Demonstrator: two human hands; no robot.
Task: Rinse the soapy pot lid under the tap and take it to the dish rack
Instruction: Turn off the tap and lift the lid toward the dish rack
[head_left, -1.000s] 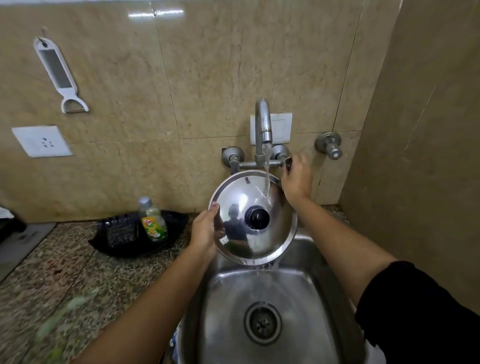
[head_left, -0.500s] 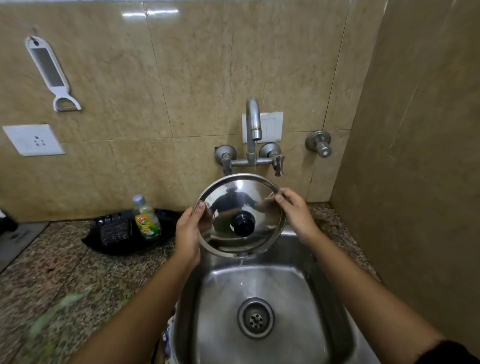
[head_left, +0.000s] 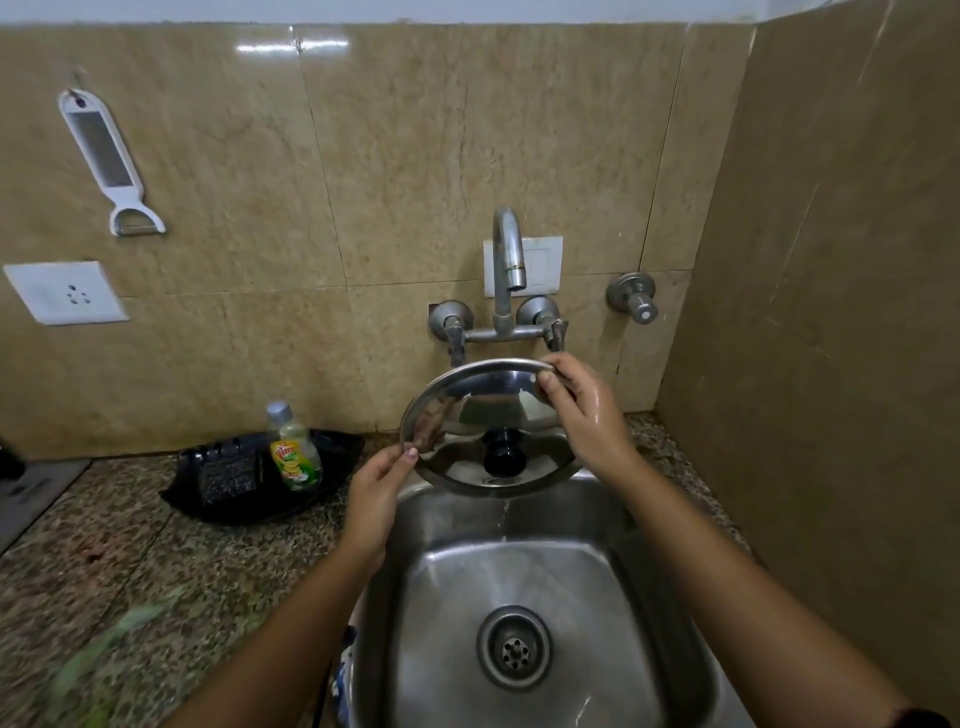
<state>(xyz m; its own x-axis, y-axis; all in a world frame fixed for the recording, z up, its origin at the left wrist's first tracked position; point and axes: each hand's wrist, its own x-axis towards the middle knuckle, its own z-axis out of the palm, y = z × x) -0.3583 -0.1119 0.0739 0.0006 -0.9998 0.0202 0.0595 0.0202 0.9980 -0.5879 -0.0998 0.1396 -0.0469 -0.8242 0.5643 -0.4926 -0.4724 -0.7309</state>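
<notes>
**Lid held over the sink, dripping, tap dry**

The lid (head_left: 493, 431) is a shiny steel disc with a black knob (head_left: 503, 453) at its centre, held tilted above the back edge of the sink (head_left: 441, 597), knob side toward the person. A thin line of water runs off its lowest edge into the basin, toward the side of the drain (head_left: 514, 647) nearer the wall.

Both hands grip it by the rim, on opposite sides. The left hand (head_left: 376, 493) pinches the lower left edge between thumb and fingers; the right hand (head_left: 584, 410), visibly wet, is closed over the upper right edge.

Judged by its look, the lid is stiff, light and thin, and it will be slick while wet. A rim pinch could slide; the knob looks the surest one-handed hold for carrying, with the edge kept low so it drains.

Left of the sink, on the speckled counter (head_left: 130, 561), a soap bottle (head_left: 293, 447) stands in a black tray (head_left: 234, 483). Beyond the lid, the tap (head_left: 506, 260) on the tiled wall shows no stream. No dish rack is in view.
</notes>
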